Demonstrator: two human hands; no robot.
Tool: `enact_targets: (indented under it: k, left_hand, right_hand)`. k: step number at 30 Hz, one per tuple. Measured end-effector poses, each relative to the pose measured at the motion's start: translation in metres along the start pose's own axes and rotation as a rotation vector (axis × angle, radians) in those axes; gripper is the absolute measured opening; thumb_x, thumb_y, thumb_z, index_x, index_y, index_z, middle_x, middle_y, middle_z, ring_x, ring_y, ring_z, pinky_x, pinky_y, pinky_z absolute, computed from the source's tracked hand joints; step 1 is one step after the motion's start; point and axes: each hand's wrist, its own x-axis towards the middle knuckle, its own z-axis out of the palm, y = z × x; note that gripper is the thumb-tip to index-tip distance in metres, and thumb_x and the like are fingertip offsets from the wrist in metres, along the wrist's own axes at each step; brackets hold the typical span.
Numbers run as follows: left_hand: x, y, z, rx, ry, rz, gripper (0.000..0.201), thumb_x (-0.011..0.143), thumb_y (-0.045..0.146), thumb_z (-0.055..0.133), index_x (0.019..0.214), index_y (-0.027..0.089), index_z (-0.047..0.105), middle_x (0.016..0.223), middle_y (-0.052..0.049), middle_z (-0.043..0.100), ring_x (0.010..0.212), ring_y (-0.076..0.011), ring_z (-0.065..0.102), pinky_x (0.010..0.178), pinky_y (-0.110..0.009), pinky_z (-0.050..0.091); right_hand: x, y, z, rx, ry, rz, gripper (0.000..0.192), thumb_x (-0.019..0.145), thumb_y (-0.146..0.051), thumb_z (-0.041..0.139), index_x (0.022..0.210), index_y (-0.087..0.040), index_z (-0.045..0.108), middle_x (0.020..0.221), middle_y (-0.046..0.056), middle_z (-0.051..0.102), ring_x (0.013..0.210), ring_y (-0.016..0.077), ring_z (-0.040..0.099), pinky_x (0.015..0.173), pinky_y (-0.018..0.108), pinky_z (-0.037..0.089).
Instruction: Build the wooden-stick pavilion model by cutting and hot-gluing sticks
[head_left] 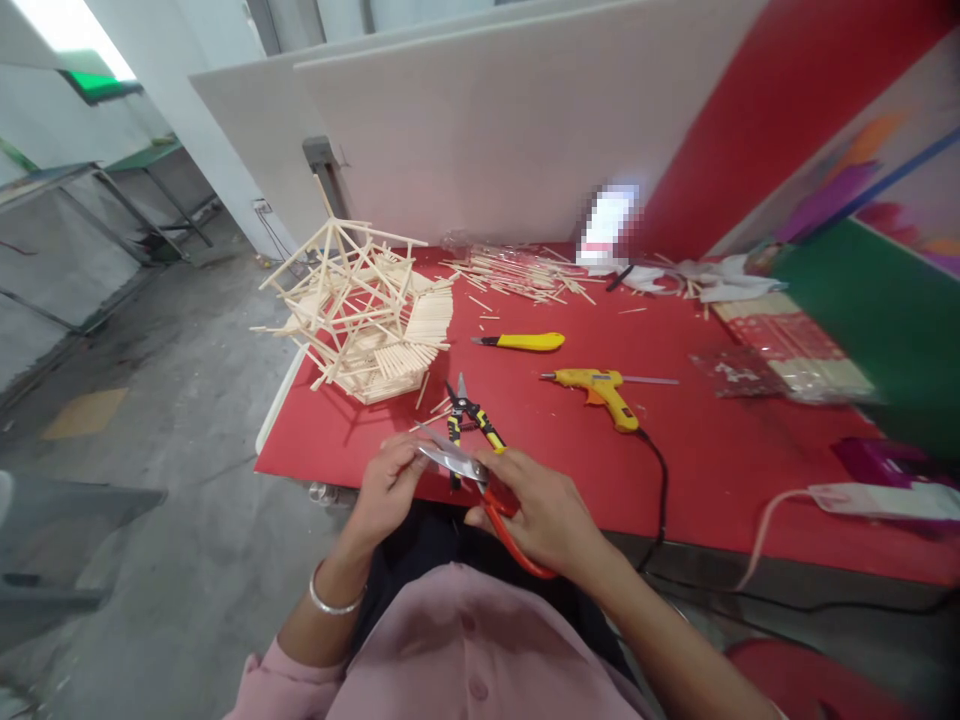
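Observation:
My right hand (544,505) grips a pair of red-handled scissors (454,458), their blades parted and pointing left. At the blade tips, my left hand (386,487) has its fingers pinched together; what they hold is too small to make out. Just beyond the scissors lie wire strippers (466,408) with black and yellow handles, partly hidden by my hands. A pavilion-like model of thin wooden sticks (352,310) stands at the left of the red table (517,385).
A yellow utility knife (525,342) and a yellow glue gun (600,388) lie mid-table, the gun's cord running off the front edge. Loose sticks (517,272) are piled at the back near a lit phone (609,222). Packaged sticks (795,340) and a power strip (877,500) are at right.

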Motion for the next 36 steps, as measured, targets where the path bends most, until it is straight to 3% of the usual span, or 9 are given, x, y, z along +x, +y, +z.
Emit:
enact_targets:
  k: [4,10,14,19,23,27,30,33,36]
  left_hand:
    - [-0.002,-0.004,0.0,0.006,-0.003,0.01,0.024,0.092,0.029,0.05,0.079,0.019,0.068,0.084,-0.007,0.071,0.084,-0.0195,0.063,0.083,-0.033,0.046]
    - [0.001,0.0,-0.003,0.017,-0.036,-0.004,0.03,0.091,0.03,0.049,0.068,0.019,0.064,0.073,-0.005,0.067,0.075,-0.0176,0.061,0.076,-0.031,0.046]
    - [0.0,0.002,0.0,-0.089,-0.069,-0.121,0.028,0.09,0.033,0.052,0.069,0.018,0.063,0.071,-0.004,0.066,0.073,-0.0167,0.061,0.075,-0.031,0.047]
    - [-0.002,-0.007,0.003,-0.632,0.127,-0.376,0.018,0.083,0.035,0.064,0.087,0.018,0.06,0.075,-0.003,0.071,0.075,-0.0176,0.067,0.075,-0.034,0.052]
    - [0.0,-0.011,0.002,-0.835,0.226,-0.46,0.022,0.077,0.034,0.072,0.083,0.018,0.059,0.082,-0.003,0.072,0.08,-0.0171,0.067,0.075,-0.034,0.054]
    - [0.002,-0.012,0.001,-0.944,0.235,-0.549,0.023,0.075,0.034,0.074,0.082,0.018,0.06,0.088,-0.004,0.071,0.084,-0.0173,0.067,0.076,-0.034,0.055]
    - [0.002,-0.012,0.003,-0.994,0.223,-0.603,0.023,0.074,0.034,0.075,0.082,0.019,0.061,0.093,-0.004,0.071,0.086,-0.0174,0.067,0.076,-0.034,0.055]
    - [0.002,-0.009,0.009,-1.016,0.215,-0.608,0.022,0.073,0.034,0.076,0.083,0.019,0.064,0.096,-0.003,0.07,0.088,-0.0163,0.067,0.079,-0.033,0.054]
    - [0.003,-0.004,0.016,-0.988,0.217,-0.553,0.021,0.071,0.033,0.078,0.082,0.018,0.066,0.099,-0.004,0.068,0.089,-0.0161,0.065,0.081,-0.031,0.053]
  right_hand:
    - [0.0,-0.001,0.002,-0.032,0.023,-0.025,0.058,0.078,-0.062,0.061,0.121,-0.024,0.056,0.101,0.009,0.066,0.089,0.0231,0.064,0.066,0.03,0.047]
    - [-0.001,0.001,0.007,0.012,0.055,-0.046,0.053,0.082,-0.062,0.056,0.118,-0.024,0.06,0.092,0.007,0.07,0.08,0.0196,0.066,0.063,0.026,0.045]
    - [-0.002,0.003,0.007,-0.001,0.085,-0.028,0.05,0.081,-0.065,0.055,0.113,-0.026,0.064,0.082,0.003,0.072,0.071,0.0173,0.067,0.058,0.024,0.041]
    - [-0.002,0.024,-0.002,-0.266,0.163,0.309,0.046,0.086,-0.06,0.05,0.116,-0.027,0.061,0.089,0.005,0.074,0.074,0.0222,0.069,0.053,0.026,0.037]
    - [-0.009,0.052,-0.006,-0.518,0.143,0.476,0.05,0.089,-0.054,0.044,0.124,-0.021,0.057,0.091,0.011,0.071,0.075,0.0267,0.067,0.048,0.028,0.031]
    - [-0.02,0.063,-0.008,-0.574,0.117,0.406,0.041,0.09,-0.041,0.047,0.123,-0.02,0.059,0.092,0.012,0.069,0.075,0.0255,0.063,0.052,0.03,0.037]
    - [-0.021,0.049,-0.012,-0.536,0.228,0.282,0.032,0.089,-0.038,0.049,0.106,-0.018,0.069,0.095,0.014,0.068,0.084,0.0268,0.061,0.066,0.036,0.045]
    - [-0.009,0.018,-0.01,-0.235,0.372,0.138,0.027,0.091,-0.038,0.05,0.094,-0.021,0.071,0.093,0.009,0.069,0.086,0.0221,0.061,0.077,0.034,0.047]
    - [0.016,-0.015,0.003,0.21,0.289,-0.014,0.029,0.089,-0.041,0.057,0.111,-0.024,0.066,0.099,0.003,0.07,0.081,0.0149,0.063,0.077,0.027,0.049]
